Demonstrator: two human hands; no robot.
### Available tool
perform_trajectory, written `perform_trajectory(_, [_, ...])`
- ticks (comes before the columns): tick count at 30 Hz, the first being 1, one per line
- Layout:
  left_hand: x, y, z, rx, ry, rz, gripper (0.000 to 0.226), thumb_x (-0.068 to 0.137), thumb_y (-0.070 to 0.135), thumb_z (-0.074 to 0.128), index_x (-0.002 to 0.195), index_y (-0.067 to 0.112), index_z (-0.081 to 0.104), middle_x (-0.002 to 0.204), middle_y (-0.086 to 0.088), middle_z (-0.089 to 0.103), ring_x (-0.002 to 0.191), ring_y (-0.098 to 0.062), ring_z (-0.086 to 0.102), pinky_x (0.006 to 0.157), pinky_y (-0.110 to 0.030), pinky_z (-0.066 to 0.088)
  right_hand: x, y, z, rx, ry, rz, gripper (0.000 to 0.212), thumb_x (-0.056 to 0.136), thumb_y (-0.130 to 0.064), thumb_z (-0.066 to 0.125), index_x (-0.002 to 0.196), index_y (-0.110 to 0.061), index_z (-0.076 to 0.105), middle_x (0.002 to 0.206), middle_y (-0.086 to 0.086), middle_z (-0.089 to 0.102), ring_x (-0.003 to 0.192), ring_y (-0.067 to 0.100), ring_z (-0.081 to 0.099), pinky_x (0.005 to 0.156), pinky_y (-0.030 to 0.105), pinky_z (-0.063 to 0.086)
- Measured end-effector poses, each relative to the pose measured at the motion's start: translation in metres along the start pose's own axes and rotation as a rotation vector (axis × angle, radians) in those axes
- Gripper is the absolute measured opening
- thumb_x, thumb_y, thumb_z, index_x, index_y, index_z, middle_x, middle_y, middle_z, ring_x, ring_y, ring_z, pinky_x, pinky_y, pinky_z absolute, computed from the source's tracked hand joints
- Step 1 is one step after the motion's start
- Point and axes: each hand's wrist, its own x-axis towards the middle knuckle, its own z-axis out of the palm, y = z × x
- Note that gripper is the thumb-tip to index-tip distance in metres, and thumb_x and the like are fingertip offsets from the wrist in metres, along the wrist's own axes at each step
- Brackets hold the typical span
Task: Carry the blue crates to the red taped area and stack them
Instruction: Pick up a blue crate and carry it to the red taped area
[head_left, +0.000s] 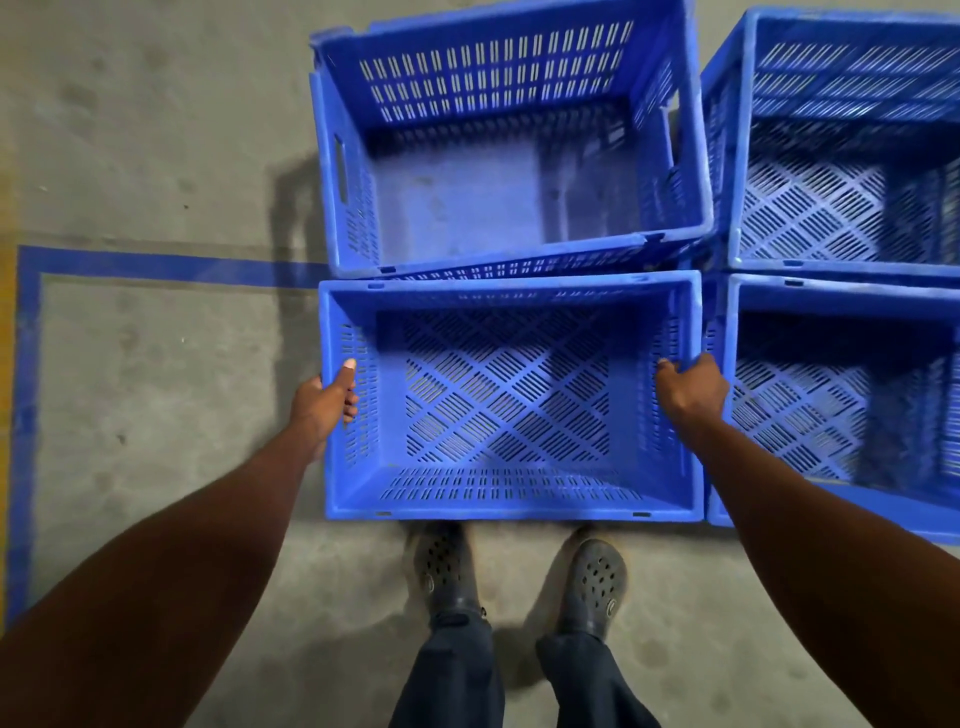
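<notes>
Three more crates (511, 140) crowd the gripped near crate (506, 499) behind and right.

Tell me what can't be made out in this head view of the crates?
- Red taped area: not in frame; only blue tape shows on the floor.
- Two right-hand crates: cut off by the right edge.
- Left hand and right hand: most fingers hidden behind the walls of the held crate.
- Far crate: what it rests on is hidden by its own body.
</notes>
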Motion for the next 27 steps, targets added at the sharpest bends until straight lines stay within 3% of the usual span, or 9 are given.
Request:
perform_trajectory(3, [0.005, -0.003, 0.002, -0.039, 0.023, -0.038, 0.046, 0.093, 0.053, 0.062, 0.073, 0.012, 0.053, 0.056, -0.002, 0.051, 0.04, -0.013, 0.042, 0.044, -0.025, 0.035, 0.002, 0.007, 0.007, 0.07, 0.01, 0.066, 0.04, 0.093, -0.038, 0.061, 0.1, 0.001, 0.059, 0.097, 0.025, 0.064, 0.085, 0.041, 0.062, 0.07, 0.043, 0.05])
perform_trajectory(6, [0.012, -0.005, 0.0, -0.037, 0.044, -0.055, 0.048, 0.091, 0.054, 0.063, 0.067, 0.015, 0.048, 0.049, 0.001, 0.044, 0.038, -0.013, 0.035, 0.043, -0.023, 0.031, 0.009, 0.014, 0.008, 0.284, -0.131, 0.184, 0.043, 0.086, -0.042, 0.069, 0.088, 0.001, 0.066, 0.075, 0.019, 0.069, 0.051, 0.028, 0.059, 0.048, 0.033, 0.047])
perform_trajectory(8, [0.016, -0.007, -0.001, -0.047, 0.049, -0.072, 0.043, 0.092, 0.048, 0.064, 0.068, 0.018, 0.046, 0.042, 0.006, 0.039, 0.032, -0.009, 0.031, 0.038, -0.019, 0.025, 0.013, 0.015, 0.005, 0.398, -0.245, 0.222, 0.041, 0.087, -0.041, 0.071, 0.078, -0.003, 0.059, 0.064, 0.018, 0.061, 0.042, 0.024, 0.049, 0.042, 0.029, 0.041])
perform_trajectory(10, [0.013, -0.007, -0.004, -0.046, 0.09, -0.086, 0.038, 0.093, 0.041, 0.064, 0.067, 0.02, 0.046, 0.039, 0.008, 0.038, 0.027, -0.006, 0.028, 0.035, -0.014, 0.021, 0.01, 0.014, -0.001, 0.439, -0.31, 0.228, 0.043, 0.088, -0.043, 0.07, 0.073, -0.008, 0.052, 0.059, 0.013, 0.049, 0.042, 0.023, 0.042, 0.043, 0.03, 0.038])
perform_trajectory(16, [-0.036, 0.019, -0.035, -0.039, 0.11, -0.081, 0.032, 0.09, 0.037, 0.065, 0.07, 0.019, 0.05, 0.045, 0.005, 0.038, 0.028, -0.007, 0.029, 0.034, -0.015, 0.021, -0.028, 0.003, -0.051, 0.504, -0.269, 0.148, 0.043, 0.086, -0.048, 0.07, 0.072, -0.013, 0.048, 0.051, 0.006, 0.043, 0.037, 0.018, 0.035, 0.041, 0.026, 0.03])
perform_trajectory(22, [-0.155, 0.105, -0.084, 0.004, 0.051, -0.027, 0.034, 0.093, 0.036, 0.064, 0.067, 0.019, 0.048, 0.052, 0.001, 0.037, 0.033, -0.009, 0.028, 0.04, -0.02, 0.021, -0.101, -0.017, -0.174, 0.523, -0.294, 0.11, 0.04, 0.09, -0.041, 0.067, 0.07, -0.015, 0.045, 0.053, 0.005, 0.039, 0.035, 0.015, 0.031, 0.041, 0.024, 0.027])
perform_trajectory(27, [-0.276, 0.183, -0.12, -0.008, -0.016, 0.06, 0.038, 0.093, 0.038, 0.063, 0.066, 0.017, 0.046, 0.044, 0.004, 0.038, 0.031, -0.012, 0.03, 0.043, -0.022, 0.027, -0.171, -0.026, -0.301, 0.571, -0.287, 0.069, 0.039, 0.091, -0.038, 0.065, 0.068, -0.015, 0.043, 0.052, 0.004, 0.038, 0.031, 0.015, 0.031, 0.042, 0.024, 0.028])
